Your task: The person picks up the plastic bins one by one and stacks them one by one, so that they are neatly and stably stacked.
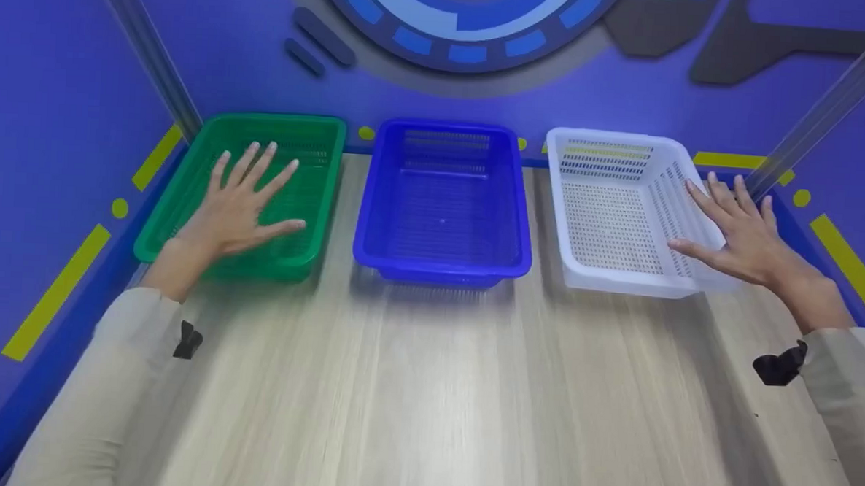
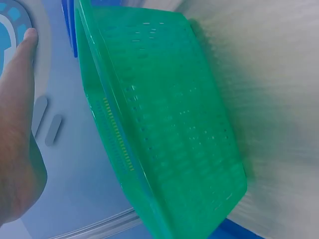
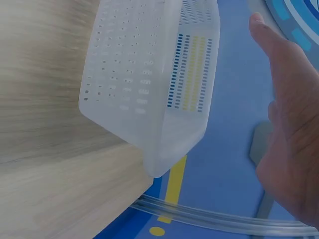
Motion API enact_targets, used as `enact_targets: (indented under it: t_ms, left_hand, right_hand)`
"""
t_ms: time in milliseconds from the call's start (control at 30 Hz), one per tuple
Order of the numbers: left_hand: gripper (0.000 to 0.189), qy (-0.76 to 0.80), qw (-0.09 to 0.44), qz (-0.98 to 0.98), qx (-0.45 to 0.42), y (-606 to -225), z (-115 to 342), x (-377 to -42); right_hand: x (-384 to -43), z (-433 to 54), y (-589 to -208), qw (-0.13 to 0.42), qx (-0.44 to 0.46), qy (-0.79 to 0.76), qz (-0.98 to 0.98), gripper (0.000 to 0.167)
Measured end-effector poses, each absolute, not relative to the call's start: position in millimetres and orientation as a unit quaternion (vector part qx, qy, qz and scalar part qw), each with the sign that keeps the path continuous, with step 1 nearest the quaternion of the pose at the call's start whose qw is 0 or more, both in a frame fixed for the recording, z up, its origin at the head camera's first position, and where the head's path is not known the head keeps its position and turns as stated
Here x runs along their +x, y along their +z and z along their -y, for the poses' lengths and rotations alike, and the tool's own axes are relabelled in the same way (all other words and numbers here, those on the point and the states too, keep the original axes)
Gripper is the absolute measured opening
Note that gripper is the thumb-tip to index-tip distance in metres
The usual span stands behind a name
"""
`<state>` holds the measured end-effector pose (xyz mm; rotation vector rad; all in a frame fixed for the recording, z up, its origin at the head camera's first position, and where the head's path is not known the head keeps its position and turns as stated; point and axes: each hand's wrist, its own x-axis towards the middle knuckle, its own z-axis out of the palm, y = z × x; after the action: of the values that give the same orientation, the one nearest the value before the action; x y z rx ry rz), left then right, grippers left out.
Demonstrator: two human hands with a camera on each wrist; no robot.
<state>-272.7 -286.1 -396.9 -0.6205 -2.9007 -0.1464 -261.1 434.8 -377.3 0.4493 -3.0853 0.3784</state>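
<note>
My left hand (image 1: 235, 209) is spread above the green basket (image 1: 312, 246), its fingers straight and apart. In the left wrist view that hand (image 2: 17, 134) stays clear of the green basket (image 2: 169, 109) and holds nothing. My right hand (image 1: 743, 231) spreads over the right side of the white basket (image 1: 608, 221), covering part of its rim. The right wrist view shows a gap between this hand (image 3: 294, 114) and the white basket (image 3: 124, 64). Between them stands a blue basket (image 1: 444, 218), with neither hand near it. No items show inside the baskets.
The baskets stand in a row at the back of a wood-grain table (image 1: 433, 389). Blue printed panels (image 1: 230, 37) rise behind and at both sides, with metal posts (image 1: 149, 48) at the corners. Black pieces (image 1: 779, 366) hang at both sleeve cuffs.
</note>
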Motion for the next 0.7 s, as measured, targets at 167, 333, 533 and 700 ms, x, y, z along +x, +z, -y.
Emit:
enact_targets:
  t_ms: [167, 333, 533, 700]
  left_hand:
    - [0.09, -0.071, 0.087, 0.971, -0.212, -402.8, 275.3, -276.4]
    - [0.088, -0.087, 0.087, 0.967, -0.222, -407.6, 258.9, -281.0]
    - [0.087, -0.115, 0.073, 0.968, -0.212, -412.0, 245.3, -286.6]
    - [0.087, -0.14, 0.046, 0.968, -0.203, -416.4, 230.7, -291.7]
  right_hand:
    - [-263.0, -441.6, -382.5, 0.002, 0.149, 0.14, 0.979, 0.092]
    - [-264.9, -449.8, -387.8, -0.004, 0.144, 0.167, 0.975, 0.094]
    - [-264.2, -458.1, -391.4, -0.007, 0.129, 0.202, 0.971, 0.101]
    - [-261.4, -463.4, -394.4, -0.03, 0.1, 0.231, 0.967, 0.102]
